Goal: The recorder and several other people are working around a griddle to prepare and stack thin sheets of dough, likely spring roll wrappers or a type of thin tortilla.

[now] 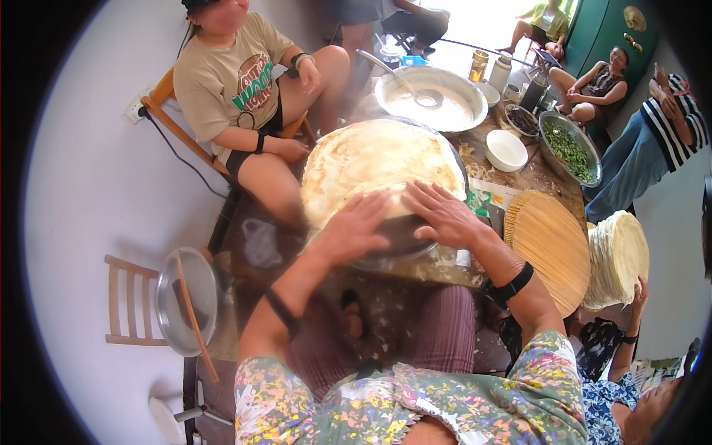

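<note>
A broad, thin flatbread [378, 161] lies on a dark round griddle [403, 236], its pale surface browned in patches. Its near edge looks folded back on itself, with a few green flecks along the fold. My left hand [356, 225] rests at the left part of that fold, slightly blurred, fingers stretched forward and thumb apart. Flat on the fold to the right lies my right hand [442, 214], its fingers spread. Neither hand visibly grips anything. The bare near part of the griddle shows between and below my hands.
Beyond the griddle stands a metal basin [478, 114] of pale batter with a ladle [397, 75]. To the right are a white bowl [506, 150], a basin of chopped greens [567, 147], round straw mats [550, 250] and stacked flatbreads [617, 261] touched by another person's hand [641, 292]. A person [245, 89] sits left.
</note>
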`<move>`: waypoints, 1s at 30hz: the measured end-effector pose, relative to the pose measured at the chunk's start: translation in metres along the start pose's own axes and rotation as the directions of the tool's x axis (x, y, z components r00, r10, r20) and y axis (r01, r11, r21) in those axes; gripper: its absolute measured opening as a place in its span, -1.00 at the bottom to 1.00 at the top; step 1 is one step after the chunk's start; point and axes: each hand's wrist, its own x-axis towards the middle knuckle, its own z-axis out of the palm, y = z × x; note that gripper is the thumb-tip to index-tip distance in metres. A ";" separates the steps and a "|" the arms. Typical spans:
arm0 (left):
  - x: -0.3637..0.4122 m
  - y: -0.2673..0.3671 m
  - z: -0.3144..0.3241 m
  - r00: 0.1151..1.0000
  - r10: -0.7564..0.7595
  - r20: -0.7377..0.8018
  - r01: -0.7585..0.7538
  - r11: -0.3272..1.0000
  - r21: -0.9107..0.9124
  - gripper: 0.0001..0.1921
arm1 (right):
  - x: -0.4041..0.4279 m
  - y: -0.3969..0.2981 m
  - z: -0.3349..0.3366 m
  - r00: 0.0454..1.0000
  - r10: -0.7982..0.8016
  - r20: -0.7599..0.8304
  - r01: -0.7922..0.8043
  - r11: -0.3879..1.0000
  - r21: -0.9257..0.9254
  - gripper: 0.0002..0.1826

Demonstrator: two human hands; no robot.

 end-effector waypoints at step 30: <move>-0.062 -0.016 -0.051 0.966 -0.221 -0.131 0.227 0.974 0.028 -0.16 | 0.033 0.005 -0.026 0.998 -0.045 -0.041 0.048 0.995 0.086 -0.54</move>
